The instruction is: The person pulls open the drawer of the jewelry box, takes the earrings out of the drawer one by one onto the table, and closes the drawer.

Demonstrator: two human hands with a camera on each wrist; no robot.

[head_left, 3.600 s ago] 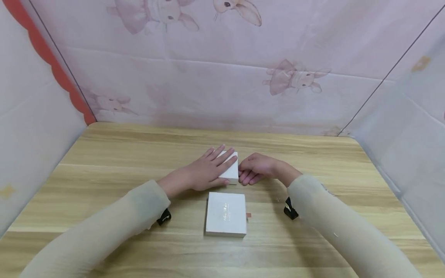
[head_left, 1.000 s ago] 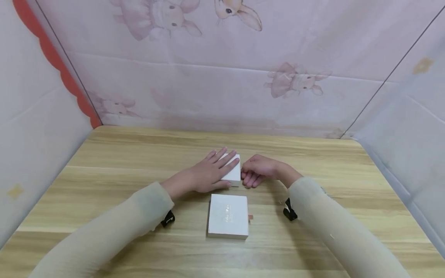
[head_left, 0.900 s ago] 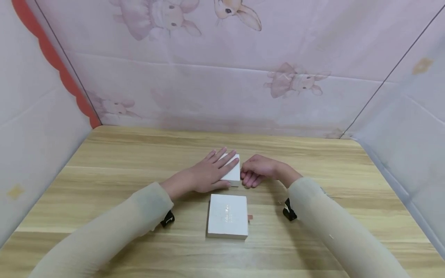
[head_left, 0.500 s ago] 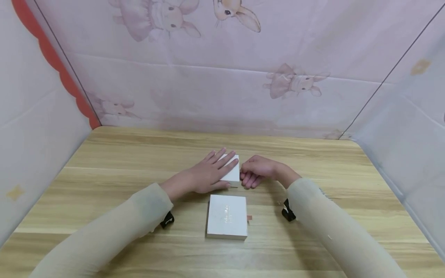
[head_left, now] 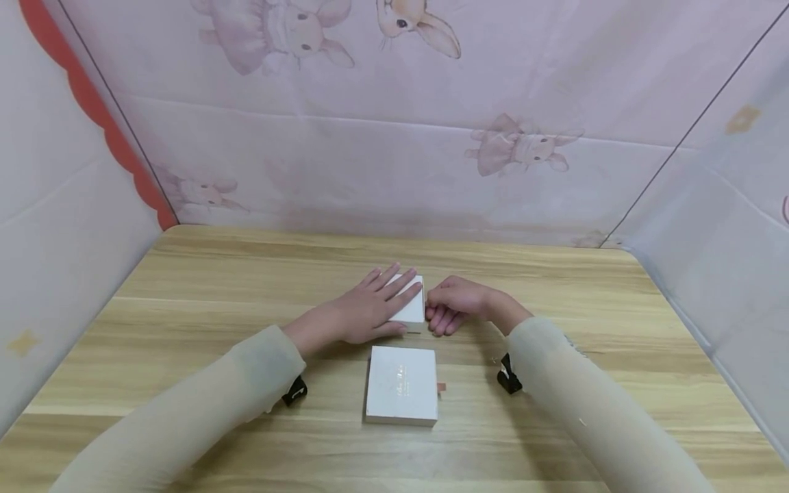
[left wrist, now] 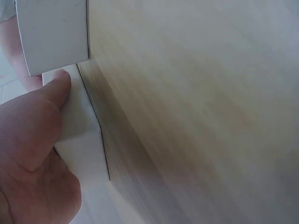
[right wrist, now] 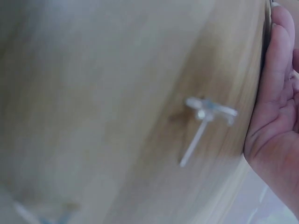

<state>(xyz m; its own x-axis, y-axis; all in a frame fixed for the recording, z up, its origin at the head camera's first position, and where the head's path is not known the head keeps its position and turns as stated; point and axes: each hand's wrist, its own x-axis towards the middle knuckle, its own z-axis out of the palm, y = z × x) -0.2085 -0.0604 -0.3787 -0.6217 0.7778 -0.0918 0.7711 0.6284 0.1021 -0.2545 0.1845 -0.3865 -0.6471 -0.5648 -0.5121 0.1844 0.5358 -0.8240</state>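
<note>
A small white drawer-style jewelry box (head_left: 411,311) lies on the wooden table, partly covered by my left hand (head_left: 370,308). The left fingers are straight and spread over its lid, and the thumb lies along its near side. At the box's right edge, my right hand (head_left: 459,301) has its thumb and forefinger pinched together, with the other fingers curled beneath. These fingers hide the pull tab they meet at. Closer to me sits a second white jewelry box (head_left: 402,385) with gold lettering and a pink ribbon tab (head_left: 441,387) on its right.
A small silver stud earring (right wrist: 201,116) lies on the table below the right wrist, with another shiny piece (right wrist: 42,217) blurred at the corner. The wooden table (head_left: 246,274) meets a pink rabbit-print backdrop (head_left: 370,157) at the back. Black wrist-camera mounts (head_left: 509,375) hang under the sleeves.
Both hands keep nearly the same places around the far box. A thin line now shows along that box's right edge. The head view has shifted slightly.
</note>
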